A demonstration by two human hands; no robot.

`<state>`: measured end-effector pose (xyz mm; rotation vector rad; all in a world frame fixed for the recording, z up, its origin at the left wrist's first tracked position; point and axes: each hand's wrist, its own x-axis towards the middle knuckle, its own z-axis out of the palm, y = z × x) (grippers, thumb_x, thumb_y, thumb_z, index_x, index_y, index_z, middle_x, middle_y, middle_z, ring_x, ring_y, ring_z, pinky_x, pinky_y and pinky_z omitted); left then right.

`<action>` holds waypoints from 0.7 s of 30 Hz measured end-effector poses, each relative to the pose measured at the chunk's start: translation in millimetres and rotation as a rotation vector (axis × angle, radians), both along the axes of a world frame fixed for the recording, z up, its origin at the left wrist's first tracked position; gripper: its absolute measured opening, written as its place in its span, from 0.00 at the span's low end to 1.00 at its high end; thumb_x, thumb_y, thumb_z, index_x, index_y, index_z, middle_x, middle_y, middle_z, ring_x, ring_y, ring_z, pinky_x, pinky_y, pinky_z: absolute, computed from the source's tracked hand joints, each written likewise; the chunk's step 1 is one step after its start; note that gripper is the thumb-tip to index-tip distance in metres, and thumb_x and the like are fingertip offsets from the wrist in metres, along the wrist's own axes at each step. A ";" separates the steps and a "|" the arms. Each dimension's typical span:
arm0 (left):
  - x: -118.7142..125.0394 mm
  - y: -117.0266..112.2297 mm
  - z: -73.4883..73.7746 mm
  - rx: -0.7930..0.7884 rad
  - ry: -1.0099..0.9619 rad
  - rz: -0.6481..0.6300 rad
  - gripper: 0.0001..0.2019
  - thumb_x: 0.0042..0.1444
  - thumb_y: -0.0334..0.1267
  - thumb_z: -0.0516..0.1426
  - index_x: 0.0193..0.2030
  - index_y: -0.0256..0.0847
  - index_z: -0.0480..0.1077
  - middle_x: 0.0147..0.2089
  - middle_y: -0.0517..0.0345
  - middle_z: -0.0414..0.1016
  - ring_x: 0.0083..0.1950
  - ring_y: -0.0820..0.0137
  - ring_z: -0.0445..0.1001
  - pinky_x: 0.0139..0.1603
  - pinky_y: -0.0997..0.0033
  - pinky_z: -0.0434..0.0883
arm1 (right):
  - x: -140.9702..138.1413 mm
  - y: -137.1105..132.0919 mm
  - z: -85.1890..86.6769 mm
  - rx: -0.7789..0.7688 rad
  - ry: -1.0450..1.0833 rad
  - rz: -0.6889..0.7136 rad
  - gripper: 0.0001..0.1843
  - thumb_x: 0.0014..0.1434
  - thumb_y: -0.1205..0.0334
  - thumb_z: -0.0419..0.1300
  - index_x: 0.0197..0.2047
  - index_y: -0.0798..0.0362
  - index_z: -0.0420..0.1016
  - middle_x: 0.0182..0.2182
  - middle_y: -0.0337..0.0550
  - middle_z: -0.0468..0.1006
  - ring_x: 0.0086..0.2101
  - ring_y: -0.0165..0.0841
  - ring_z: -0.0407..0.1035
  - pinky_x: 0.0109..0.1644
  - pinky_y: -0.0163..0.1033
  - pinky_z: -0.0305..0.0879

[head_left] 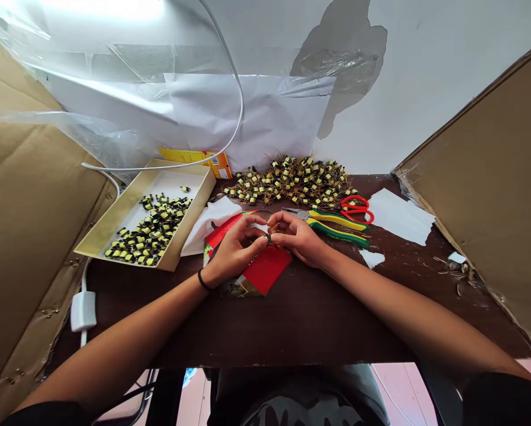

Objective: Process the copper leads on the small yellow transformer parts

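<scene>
My left hand [236, 251] and my right hand [304, 239] meet over the middle of the table, fingertips touching. Between both thumbs and fingers is a small black-and-yellow coil [269, 239] with thin copper-coloured wires, mostly hidden by the fingers. Beneath the hands lies a red paper piece [267, 272] on a printed sheet. Just beyond my right hand rest pliers [336, 225] with yellow-green handles and red-handled scissors [357, 210]. Behind them spreads a pile of similar wired coils [292, 180].
At left, a shallow cardboard box [171, 257] holds many coils without visible long wires. White paper [401, 214] lies at right, near scraps [463, 269]. Cardboard walls [491, 148] flank the table. A white cable [241, 100] loops overhead, and a yellow packet [180, 155] leans behind the box.
</scene>
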<state>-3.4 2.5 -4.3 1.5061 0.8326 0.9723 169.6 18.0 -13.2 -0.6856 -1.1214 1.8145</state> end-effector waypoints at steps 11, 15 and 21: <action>-2.3 0.7 2.6 -0.020 0.059 0.001 0.19 0.53 0.47 0.62 0.46 0.40 0.63 0.32 0.57 0.77 0.33 0.71 0.75 0.31 0.75 0.66 | 2.0 1.9 0.5 -0.006 -0.061 0.063 0.22 0.40 0.59 0.73 0.34 0.53 0.66 0.26 0.32 0.70 0.25 0.24 0.63 0.28 0.30 0.57; -2.5 0.4 2.8 -0.039 0.063 -0.008 0.20 0.52 0.47 0.62 0.46 0.40 0.62 0.31 0.57 0.76 0.30 0.73 0.73 0.29 0.76 0.64 | 3.3 2.9 0.1 0.012 -0.067 0.101 0.20 0.41 0.60 0.72 0.33 0.53 0.66 0.25 0.31 0.71 0.24 0.23 0.63 0.28 0.30 0.56; -1.8 0.2 3.8 -0.076 0.013 -0.029 0.21 0.51 0.46 0.64 0.45 0.41 0.61 0.30 0.59 0.76 0.28 0.75 0.71 0.28 0.77 0.63 | 3.4 3.9 -0.4 0.022 -0.063 0.110 0.19 0.41 0.61 0.71 0.33 0.54 0.68 0.25 0.31 0.71 0.24 0.22 0.63 0.29 0.30 0.58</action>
